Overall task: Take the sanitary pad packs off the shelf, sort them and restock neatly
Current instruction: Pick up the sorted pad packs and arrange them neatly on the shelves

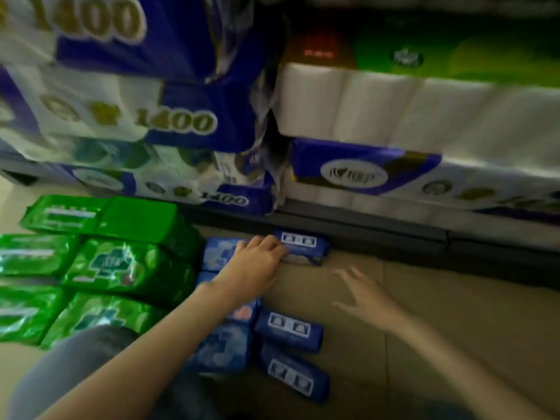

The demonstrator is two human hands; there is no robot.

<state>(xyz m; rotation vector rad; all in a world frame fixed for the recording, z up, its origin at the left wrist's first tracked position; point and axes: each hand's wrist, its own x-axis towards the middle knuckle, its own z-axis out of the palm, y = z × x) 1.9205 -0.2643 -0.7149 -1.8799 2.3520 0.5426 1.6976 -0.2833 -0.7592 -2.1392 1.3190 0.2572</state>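
Several green pad packs (127, 268) lie in rows on the floor at the left. Beside them several blue pad packs lie in a column, one (289, 328) near the middle and another (295, 374) below it. My left hand (257, 256) rests flat on the farthest blue pack (306, 247), close to the shelf base, fingers over its top edge. My right hand (363, 295) hovers over bare floor to the right, fingers spread, holding nothing.
Big blue-and-white tissue roll packs (169, 122) and white roll packs (378, 107) fill the bottom shelf above. The dark shelf base (394, 234) runs across behind the packs. Beige floor tiles (454, 328) lie at the right. My knee (91, 353) shows at lower left.
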